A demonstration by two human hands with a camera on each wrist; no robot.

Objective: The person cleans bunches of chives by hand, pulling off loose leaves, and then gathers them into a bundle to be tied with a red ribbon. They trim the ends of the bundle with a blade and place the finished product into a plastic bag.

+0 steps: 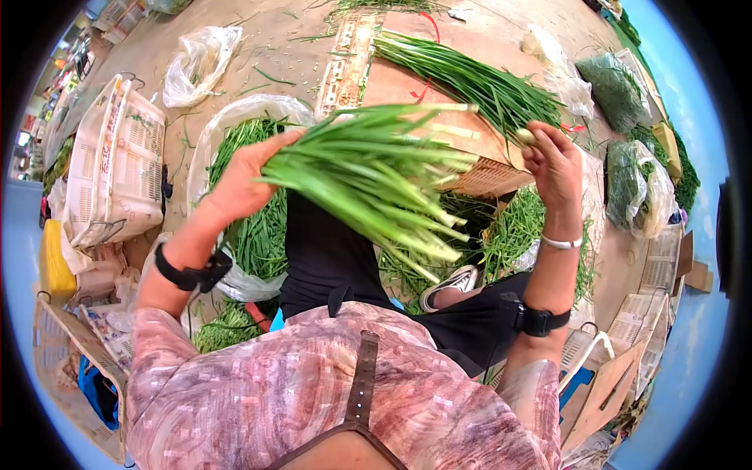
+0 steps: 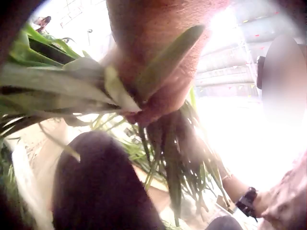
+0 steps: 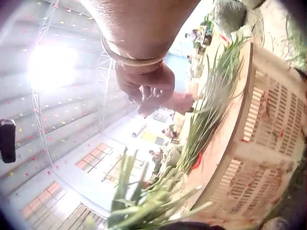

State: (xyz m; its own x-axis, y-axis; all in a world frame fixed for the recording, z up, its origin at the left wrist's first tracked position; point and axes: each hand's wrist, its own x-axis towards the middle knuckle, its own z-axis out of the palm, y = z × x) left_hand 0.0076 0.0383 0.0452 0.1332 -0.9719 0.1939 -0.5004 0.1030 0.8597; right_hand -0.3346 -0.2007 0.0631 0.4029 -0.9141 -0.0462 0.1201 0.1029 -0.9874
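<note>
My left hand grips a loose bunch of garlic chives near its leafy end. The pale cut stems fan out to the right over my lap, above the crate. In the left wrist view, long flat leaves pass under the fingers and droop on the other side. My right hand is raised to the right of the bunch, apart from it. Its fingers are loosely bent, and nothing shows between them in the right wrist view. Beyond it a larger pile of garlic chives lies on a board.
The board tops a slatted plastic crate, with a red tie on it. A clear-lined container of greens stands by my left leg. Stacked crates are at left, bagged greens at right. Loose leaves litter the floor.
</note>
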